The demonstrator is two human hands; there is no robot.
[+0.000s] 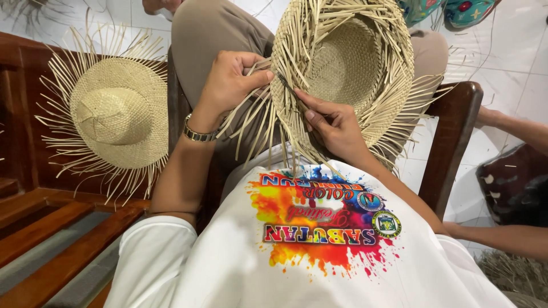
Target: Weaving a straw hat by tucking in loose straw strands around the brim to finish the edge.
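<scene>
**Student:** Both hands are working at the rim of the unfinished straw hat (342,74), correct?

**Instructor:** Correct. The left hand (228,82) is pinching loose straw strands (251,114) at the brim's near edge, thumb and fingers closing on them. The right hand (334,128) is gripping a thin dark tool (288,86), its tip pressing into the weave beside the left thumb.

**Student:** Where is the hat lying?

**Instructor:** It is resting upside down on the person's lap, crown hollow facing the camera, against the khaki trousers (211,34). Unwoven strands are fanning out all around its brim.

**Student:** And the second hat?

**Instructor:** A second straw hat (117,114) is sitting crown-up on the wooden bench (40,222) to the left, well apart from both hands, its fringe also splaying outward.

**Student:** Other details?

**Instructor:** A metal wristwatch (197,134) is circling the left wrist. The wearer is dressed in a white printed shirt (319,245). Another person's forearm (514,128) is showing at the right edge, above a white tiled floor (502,57).
</scene>
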